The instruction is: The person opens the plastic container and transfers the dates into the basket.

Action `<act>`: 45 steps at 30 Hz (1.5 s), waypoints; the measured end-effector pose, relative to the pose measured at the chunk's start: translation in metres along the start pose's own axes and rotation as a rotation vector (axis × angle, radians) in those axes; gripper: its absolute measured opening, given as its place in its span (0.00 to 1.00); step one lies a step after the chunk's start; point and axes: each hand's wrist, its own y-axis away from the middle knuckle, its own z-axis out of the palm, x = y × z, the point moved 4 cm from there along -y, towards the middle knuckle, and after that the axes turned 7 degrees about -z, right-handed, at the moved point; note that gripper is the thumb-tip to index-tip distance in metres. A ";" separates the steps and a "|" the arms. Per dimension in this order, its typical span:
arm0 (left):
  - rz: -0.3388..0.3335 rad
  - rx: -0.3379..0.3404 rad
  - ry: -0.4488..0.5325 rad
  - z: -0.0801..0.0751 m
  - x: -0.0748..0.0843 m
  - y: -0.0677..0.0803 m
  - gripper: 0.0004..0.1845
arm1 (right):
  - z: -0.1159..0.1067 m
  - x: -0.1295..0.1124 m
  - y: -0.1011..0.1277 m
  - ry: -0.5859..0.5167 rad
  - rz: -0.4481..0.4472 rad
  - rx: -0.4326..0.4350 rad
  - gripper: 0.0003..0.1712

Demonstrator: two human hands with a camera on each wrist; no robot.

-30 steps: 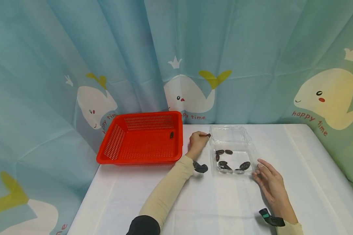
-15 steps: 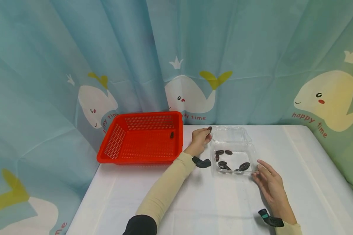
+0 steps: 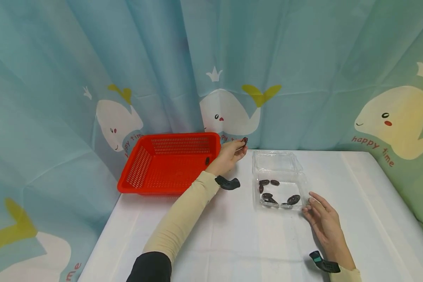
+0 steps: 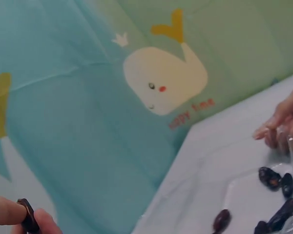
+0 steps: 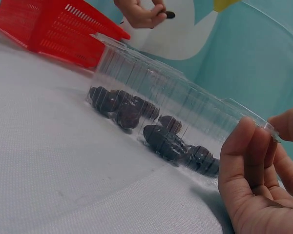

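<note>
My left hand (image 3: 226, 157) pinches a dark, wrinkled date (image 3: 245, 141) between thumb and fingers, raised above the table at the right side of the red basket (image 3: 169, 170). The same pinch shows at the lower left of the left wrist view, fingertips around the date (image 4: 28, 217). To the right, a clear plastic clamshell box (image 3: 283, 187) lies with its lid folded back, several dates (image 3: 293, 199) inside. The right hand (image 3: 325, 221) holds the box's near right corner, thumb and fingers pinching the rim in the right wrist view.
One date (image 3: 207, 160) lies in the basket near its right wall. A white cloth covers the table (image 3: 239, 239). Behind it hangs a blue-green curtain (image 3: 303, 58) printed with whales, close to the table's back edge.
My left hand has lifted the date from beside the box's lid and carried it left, up to the basket's right edge. The right hand has stayed at the box's corner.
</note>
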 end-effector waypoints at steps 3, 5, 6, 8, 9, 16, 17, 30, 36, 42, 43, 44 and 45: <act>0.006 0.006 0.026 -0.008 0.013 0.005 0.16 | 0.000 0.000 0.000 0.001 0.000 0.005 0.15; 0.010 0.021 0.031 -0.015 0.022 0.009 0.17 | 0.000 0.001 0.000 0.004 0.000 0.006 0.15; 0.015 0.031 0.026 -0.019 0.027 0.010 0.18 | 0.000 0.001 0.000 0.005 0.000 0.006 0.15; 0.019 0.042 0.004 -0.027 0.035 0.012 0.19 | 0.000 0.001 0.000 0.010 -0.002 0.004 0.15; 0.020 0.044 -0.014 -0.031 0.039 0.014 0.20 | 0.000 0.001 0.000 0.011 -0.003 0.004 0.15; 0.019 0.028 -0.184 -0.061 0.065 0.017 0.21 | -0.001 0.000 0.000 0.016 -0.006 0.008 0.15; 0.015 0.023 -0.207 -0.064 0.067 0.017 0.21 | -0.001 -0.001 0.000 0.017 -0.006 0.008 0.15; -0.048 0.145 -0.468 -0.122 0.090 0.006 0.22 | -0.003 0.002 -0.001 0.049 -0.020 0.009 0.15; -0.125 0.131 -0.427 -0.145 0.089 0.002 0.24 | -0.002 0.003 -0.001 0.073 -0.012 0.019 0.15; -0.209 0.118 -0.472 -0.162 0.084 -0.006 0.25 | -0.003 0.003 -0.001 0.074 -0.003 0.023 0.15; -0.213 0.126 -0.484 -0.165 0.083 -0.008 0.25 | -0.003 0.003 -0.001 0.077 -0.005 0.024 0.15; -0.213 0.139 -0.506 -0.168 0.082 -0.009 0.25 | -0.003 0.003 -0.001 0.077 -0.005 0.025 0.15; -0.210 0.156 -0.517 -0.171 0.081 -0.011 0.25 | -0.003 0.002 -0.001 0.079 -0.006 0.026 0.15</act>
